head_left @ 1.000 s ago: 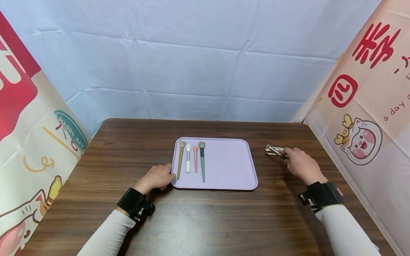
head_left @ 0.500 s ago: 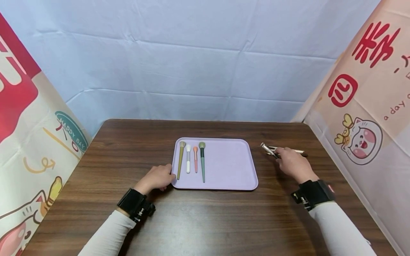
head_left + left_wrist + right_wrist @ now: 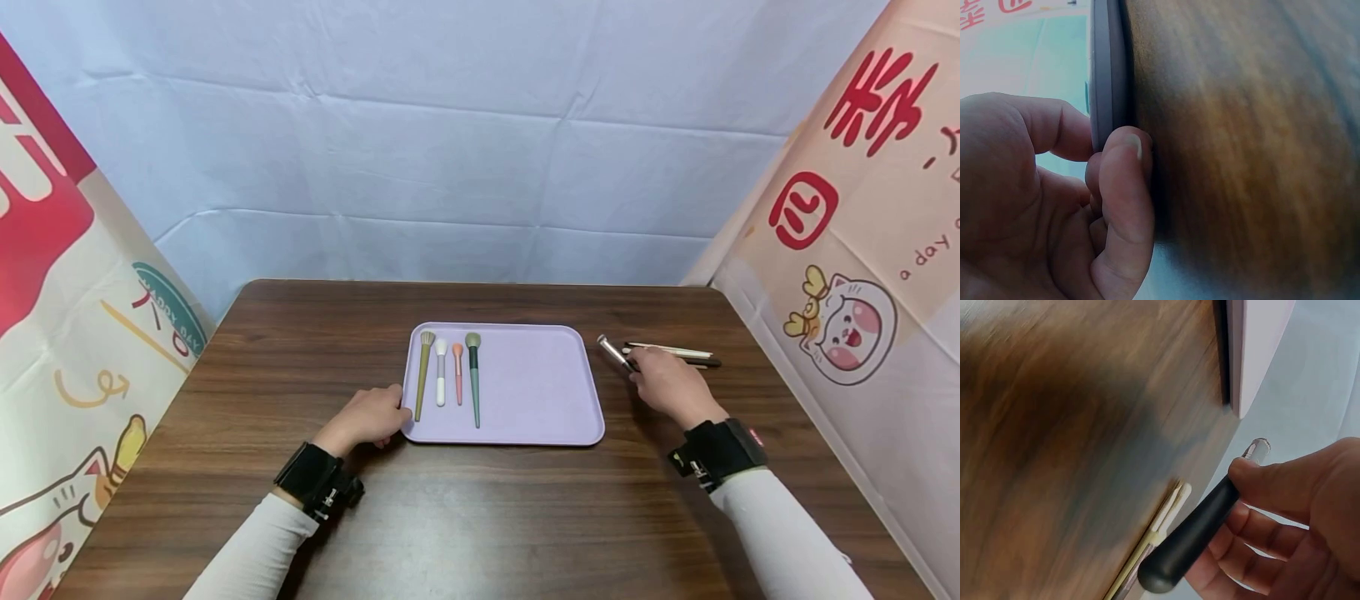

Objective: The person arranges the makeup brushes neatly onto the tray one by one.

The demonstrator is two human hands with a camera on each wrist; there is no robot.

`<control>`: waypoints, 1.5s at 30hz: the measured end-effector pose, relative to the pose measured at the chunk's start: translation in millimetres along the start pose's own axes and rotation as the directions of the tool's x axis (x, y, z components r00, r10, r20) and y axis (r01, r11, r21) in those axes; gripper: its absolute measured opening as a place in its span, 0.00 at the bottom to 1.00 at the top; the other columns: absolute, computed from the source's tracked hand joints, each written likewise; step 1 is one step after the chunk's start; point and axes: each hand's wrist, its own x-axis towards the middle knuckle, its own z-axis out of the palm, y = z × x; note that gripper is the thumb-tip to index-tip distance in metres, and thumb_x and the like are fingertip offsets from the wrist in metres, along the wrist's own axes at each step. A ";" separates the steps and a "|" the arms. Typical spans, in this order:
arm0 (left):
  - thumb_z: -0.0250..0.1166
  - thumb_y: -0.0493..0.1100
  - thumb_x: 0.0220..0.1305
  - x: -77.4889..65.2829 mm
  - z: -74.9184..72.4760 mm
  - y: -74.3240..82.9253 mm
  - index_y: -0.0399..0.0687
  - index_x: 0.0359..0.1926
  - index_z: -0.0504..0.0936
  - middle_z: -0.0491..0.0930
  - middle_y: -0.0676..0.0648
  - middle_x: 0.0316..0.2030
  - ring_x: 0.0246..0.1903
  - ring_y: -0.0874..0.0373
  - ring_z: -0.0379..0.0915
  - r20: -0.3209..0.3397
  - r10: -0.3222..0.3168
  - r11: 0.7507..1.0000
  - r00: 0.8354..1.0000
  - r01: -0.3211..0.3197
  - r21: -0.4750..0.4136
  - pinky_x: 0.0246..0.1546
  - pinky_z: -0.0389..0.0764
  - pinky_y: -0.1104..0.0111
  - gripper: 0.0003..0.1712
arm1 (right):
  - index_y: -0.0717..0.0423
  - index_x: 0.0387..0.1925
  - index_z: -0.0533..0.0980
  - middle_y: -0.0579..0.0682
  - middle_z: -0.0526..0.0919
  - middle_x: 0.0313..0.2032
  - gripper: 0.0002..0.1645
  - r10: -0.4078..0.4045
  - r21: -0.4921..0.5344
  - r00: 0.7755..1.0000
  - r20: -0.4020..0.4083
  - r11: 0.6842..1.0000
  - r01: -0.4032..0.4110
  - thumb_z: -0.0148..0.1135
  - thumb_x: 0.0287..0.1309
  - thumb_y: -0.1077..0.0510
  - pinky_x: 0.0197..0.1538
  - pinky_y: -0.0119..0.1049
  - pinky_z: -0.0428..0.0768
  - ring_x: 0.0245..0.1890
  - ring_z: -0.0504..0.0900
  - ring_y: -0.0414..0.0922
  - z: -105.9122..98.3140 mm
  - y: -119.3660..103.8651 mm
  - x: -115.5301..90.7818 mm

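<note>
My right hand (image 3: pixel 671 383) holds a makeup brush (image 3: pixel 1194 534) between thumb and fingers, over the table just right of the tray. Its thick black handle shows in the right wrist view, and its silver end (image 3: pixel 611 348) points toward the tray in the head view. A lilac tray (image 3: pixel 536 383) lies mid-table. My left hand (image 3: pixel 366 414) pinches its left rim near the front corner. On the tray's left part lie an olive brush (image 3: pixel 423 379), a white and grey brush (image 3: pixel 440 375), a small coral brush (image 3: pixel 458 375) and a green brush (image 3: pixel 474 379), side by side.
Behind my right hand, slim brushes with a cream handle (image 3: pixel 678 351) and a dark handle (image 3: pixel 707 362) lie on the brown wooden table (image 3: pixel 480 517), partly hidden. A pale blue cloth (image 3: pixel 450 167) hangs behind, with printed cloths (image 3: pixel 840 275) on both sides.
My right hand has moved left toward the tray with the black-handled makeup brush, away from the other loose brushes, which now show behind it. My left hand and the tray stay put.
</note>
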 end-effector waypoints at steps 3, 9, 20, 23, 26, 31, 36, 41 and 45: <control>0.57 0.44 0.69 0.0 0.1 0.2 0.41 0.43 0.76 0.77 0.46 0.19 0.15 0.55 0.76 0.000 -0.004 1.000 1.000 0.004 -0.004 0.19 0.76 0.66 0.10 | 0.64 0.44 0.77 0.61 0.83 0.37 0.10 -0.007 -0.004 1.000 -0.001 1.000 0.007 0.64 0.61 0.65 0.37 0.57 0.79 0.38 0.83 0.59 1.1 -3.9 2.7; 0.58 0.44 0.69 0.4 0.3 0.3 0.42 0.44 0.77 0.77 0.46 0.19 0.15 0.56 0.76 -0.005 -0.004 1.000 1.000 0.004 -0.009 0.19 0.77 0.66 0.10 | 0.62 0.39 0.76 0.56 0.80 0.31 0.05 0.012 0.022 0.999 0.033 1.000 -0.013 0.63 0.63 0.64 0.33 0.52 0.78 0.31 0.81 0.54 3.0 -13.2 8.8; 0.58 0.44 0.69 0.9 0.5 -0.8 0.42 0.43 0.76 0.77 0.46 0.18 0.15 0.55 0.76 -0.006 0.001 1.000 1.000 -0.001 -0.007 0.19 0.77 0.66 0.09 | 0.64 0.37 0.77 0.57 0.80 0.31 0.06 -0.014 0.058 0.999 0.034 0.998 0.013 0.63 0.63 0.64 0.37 0.52 0.78 0.33 0.80 0.55 5.1 -28.5 15.6; 0.58 0.44 0.69 1.4 0.7 -0.9 0.42 0.42 0.76 0.77 0.46 0.18 0.15 0.56 0.76 -0.005 0.000 1.000 1.000 0.000 -0.005 0.20 0.77 0.66 0.10 | 0.64 0.37 0.78 0.57 0.80 0.32 0.05 -0.009 0.060 0.999 0.036 0.998 0.007 0.63 0.64 0.63 0.36 0.50 0.77 0.32 0.79 0.54 5.8 -32.6 17.1; 0.58 0.44 0.69 1.5 1.0 -1.0 0.42 0.43 0.76 0.77 0.46 0.19 0.16 0.55 0.76 -0.003 -0.003 1.000 1.000 0.003 -0.005 0.20 0.77 0.66 0.10 | 0.63 0.35 0.78 0.57 0.80 0.32 0.05 -0.009 0.054 0.999 0.040 0.999 0.007 0.63 0.64 0.63 0.35 0.49 0.77 0.31 0.78 0.53 6.0 -37.0 18.8; 0.58 0.44 0.69 1.6 1.4 -1.2 0.42 0.43 0.76 0.77 0.46 0.19 0.15 0.56 0.76 -0.005 -0.004 1.000 1.000 0.004 -0.005 0.19 0.77 0.66 0.10 | 0.64 0.34 0.78 0.58 0.80 0.31 0.06 -0.033 0.043 0.999 0.025 0.999 0.031 0.63 0.63 0.63 0.36 0.50 0.77 0.31 0.79 0.53 6.0 -45.2 21.0; 0.58 0.44 0.69 1.4 1.5 -1.2 0.41 0.44 0.77 0.77 0.46 0.18 0.15 0.56 0.76 -0.008 -0.001 1.000 1.000 0.001 -0.005 0.19 0.77 0.66 0.10 | 0.66 0.35 0.78 0.58 0.80 0.30 0.06 -0.022 0.048 0.999 0.040 0.999 0.020 0.62 0.64 0.64 0.32 0.46 0.77 0.29 0.77 0.51 6.4 -53.7 24.1; 0.58 0.44 0.69 1.2 1.9 -1.5 0.41 0.44 0.77 0.77 0.46 0.18 0.15 0.56 0.76 -0.011 0.002 1.000 1.000 -0.002 0.000 0.19 0.77 0.66 0.11 | 0.66 0.33 0.78 0.59 0.80 0.29 0.07 -0.023 0.043 0.999 0.041 0.999 0.021 0.62 0.64 0.64 0.30 0.44 0.76 0.28 0.78 0.51 7.0 -61.6 26.6; 0.58 0.44 0.69 0.9 1.8 -1.5 0.42 0.44 0.77 0.77 0.46 0.18 0.15 0.56 0.76 -0.012 0.001 1.000 1.000 -0.001 -0.001 0.19 0.76 0.66 0.10 | 0.65 0.30 0.77 0.59 0.79 0.28 0.07 -0.041 0.033 0.999 0.021 0.999 0.040 0.63 0.63 0.64 0.28 0.44 0.77 0.26 0.78 0.51 7.7 -68.1 27.7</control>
